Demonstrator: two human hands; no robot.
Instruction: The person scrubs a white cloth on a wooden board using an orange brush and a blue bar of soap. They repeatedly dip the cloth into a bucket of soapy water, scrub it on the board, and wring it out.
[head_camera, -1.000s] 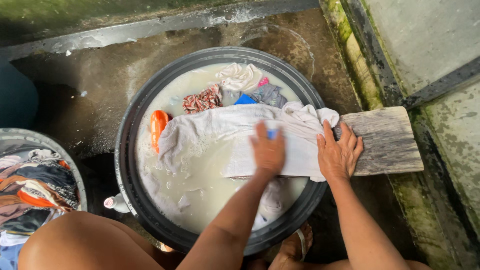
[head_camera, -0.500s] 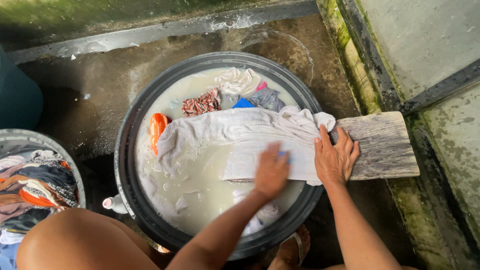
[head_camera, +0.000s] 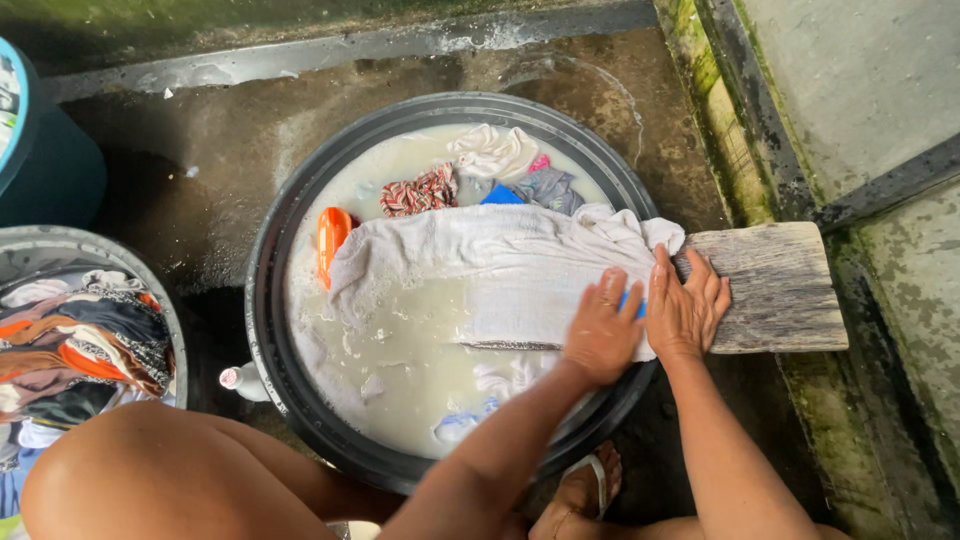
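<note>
Fingers of our left hand (head_camera: 603, 338) curl around a small blue scrubber on the wet white cloth (head_camera: 480, 262); right hand (head_camera: 686, 308) presses flat beside it, spread. Round dark basin (head_camera: 268, 260) of milky water lies beneath, rough wooden board (head_camera: 780, 285) just beyond.

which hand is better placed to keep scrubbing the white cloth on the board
Left. The left hand lies flat on the white cloth with something blue under its fingers, while the right hand pins the cloth's edge against the wooden board.
</note>
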